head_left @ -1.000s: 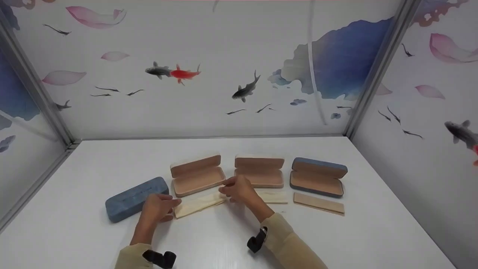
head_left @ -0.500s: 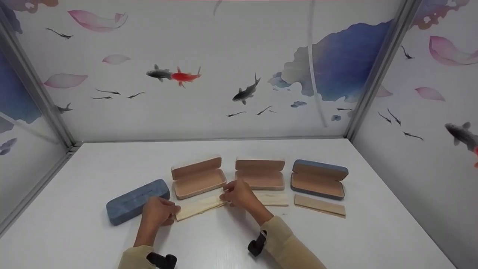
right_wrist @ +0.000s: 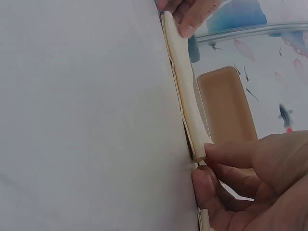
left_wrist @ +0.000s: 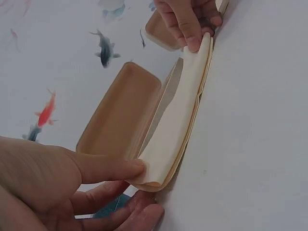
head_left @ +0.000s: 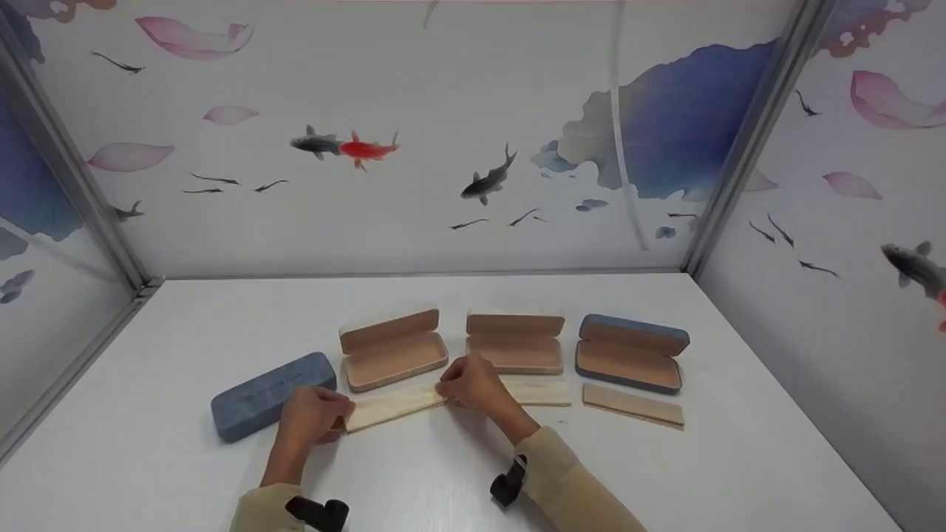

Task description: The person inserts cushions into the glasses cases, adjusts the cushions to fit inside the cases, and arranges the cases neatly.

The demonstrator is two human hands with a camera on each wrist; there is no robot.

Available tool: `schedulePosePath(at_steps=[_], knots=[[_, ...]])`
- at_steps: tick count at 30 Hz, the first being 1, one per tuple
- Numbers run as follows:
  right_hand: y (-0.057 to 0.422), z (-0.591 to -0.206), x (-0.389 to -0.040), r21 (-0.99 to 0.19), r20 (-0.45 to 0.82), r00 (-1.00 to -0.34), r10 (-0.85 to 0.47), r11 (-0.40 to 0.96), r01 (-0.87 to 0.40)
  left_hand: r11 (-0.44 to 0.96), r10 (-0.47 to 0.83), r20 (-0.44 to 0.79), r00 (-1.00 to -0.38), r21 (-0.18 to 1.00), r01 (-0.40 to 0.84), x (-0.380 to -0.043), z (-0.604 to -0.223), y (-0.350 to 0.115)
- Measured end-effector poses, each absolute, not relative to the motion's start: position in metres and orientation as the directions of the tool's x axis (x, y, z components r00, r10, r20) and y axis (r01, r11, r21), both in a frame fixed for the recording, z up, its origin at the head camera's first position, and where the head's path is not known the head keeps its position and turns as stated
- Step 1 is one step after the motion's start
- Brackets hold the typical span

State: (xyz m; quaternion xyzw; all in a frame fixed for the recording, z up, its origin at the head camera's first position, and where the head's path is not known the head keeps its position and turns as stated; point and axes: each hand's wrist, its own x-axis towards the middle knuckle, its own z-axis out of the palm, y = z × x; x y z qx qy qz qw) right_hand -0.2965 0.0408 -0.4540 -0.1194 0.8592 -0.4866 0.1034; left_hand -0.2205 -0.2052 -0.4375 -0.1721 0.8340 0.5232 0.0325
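Note:
A cream folded cloth [head_left: 395, 408] lies in front of an open glasses case [head_left: 395, 362] with a tan lining. My left hand [head_left: 312, 417] pinches the cloth's left end, thumb on top and fingers beneath, as the left wrist view shows. At the opposite end, my right hand [head_left: 473, 384] pinches the cloth between thumb and fingers. Seen in the right wrist view, the folded layers [right_wrist: 180, 82] stretch in a long strip between both hands. Just left of my left hand is a closed blue glasses case [head_left: 270, 397].
Another open tan-lined case [head_left: 514, 353] stands beyond my right hand, with a cream cloth [head_left: 543, 393] in front, partly covered by that hand. Farther right are an open blue case [head_left: 630, 366] and a tan folded cloth [head_left: 633, 406]. Printed panels wall the white table [head_left: 739, 458].
My left fingers have closed in on the cloth's left end, where they were spread apart a second ago. My right hand stays at the other end. The cases have not moved.

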Motion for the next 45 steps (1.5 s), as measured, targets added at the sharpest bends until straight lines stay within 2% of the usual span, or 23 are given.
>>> schedulePosePath(at_steps=[7,12,18,22,28,34,45], knots=[[0.041,-0.455,-0.299,-0.884,-0.095,-0.952,-0.29,0.465,-0.053,0.336,-0.249,-0.259,-0.933,0.881,-0.334,-0.222,-0.437,-0.206],[0.039,-0.455,-0.302,-0.924,-0.131,-0.955,-0.267,0.382,0.02,0.246,-0.245,-0.326,-0.913,0.89,-0.384,-0.224,-0.436,-0.207],[0.035,-0.455,-0.306,-0.951,-0.139,-0.972,-0.189,0.299,0.078,0.123,-0.234,-0.31,-0.921,0.931,-0.345,-0.223,-0.439,-0.207],[0.035,-0.454,-0.308,-0.955,-0.136,-0.976,-0.169,0.283,0.084,0.087,-0.241,-0.294,-0.925,0.943,-0.322,-0.223,-0.441,-0.206],[0.038,-0.452,-0.309,-0.966,-0.159,-0.964,-0.211,0.236,0.108,0.11,-0.289,-0.258,-0.922,0.948,-0.299,-0.224,-0.442,-0.206],[0.041,-0.448,-0.314,-0.977,-0.161,-0.967,-0.2,0.168,0.128,0.16,-0.299,-0.228,-0.927,0.945,-0.284,-0.227,-0.44,-0.205],[0.036,-0.44,-0.327,-0.975,-0.185,-0.969,-0.162,0.151,0.161,0.122,-0.284,-0.224,-0.932,0.956,-0.267,-0.241,-0.425,-0.208]])
